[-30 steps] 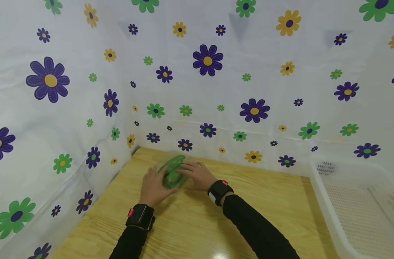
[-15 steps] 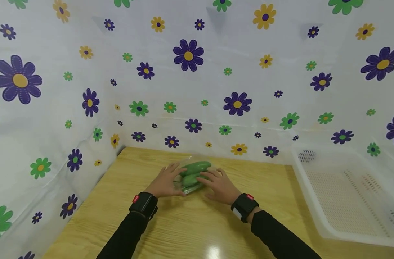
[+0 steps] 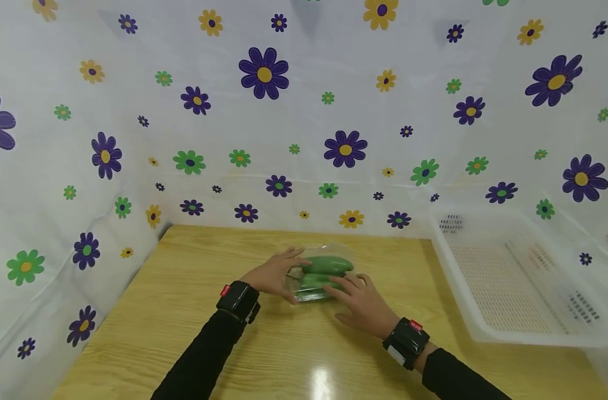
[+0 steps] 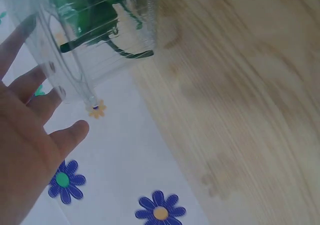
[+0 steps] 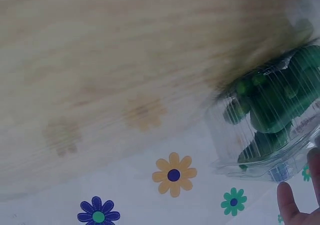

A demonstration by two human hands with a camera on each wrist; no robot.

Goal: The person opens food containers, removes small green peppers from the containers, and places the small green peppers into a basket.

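A clear plastic box of green peppers [image 3: 329, 266] is on the wooden table, with its long side roughly parallel to the back edge. My left hand [image 3: 271, 275] is at its left end, with the thumb low at the front corner and the fingers farther back. In the left wrist view, the fingers of that hand [image 4: 30, 115] are spread, some tips touching the plastic; thin stems [image 4: 127, 52] show inside. From the front right, my right hand [image 3: 366, 305] reaches over the lid with fingers extended. The right wrist view shows only part of this hand [image 5: 297, 200] beside the box's lip.
A white perforated plastic basket [image 3: 459, 300] stands at the right of the table [image 3: 209, 333]. Flower-printed white sheeting [image 3: 209, 116] rises along the back and left sides. Black bands [image 3: 406, 343] are strapped around both wrists.
Both hands and the box have moved to the right along the table. The box has turned clockwise from a slanted position. The head view has swung to the right.
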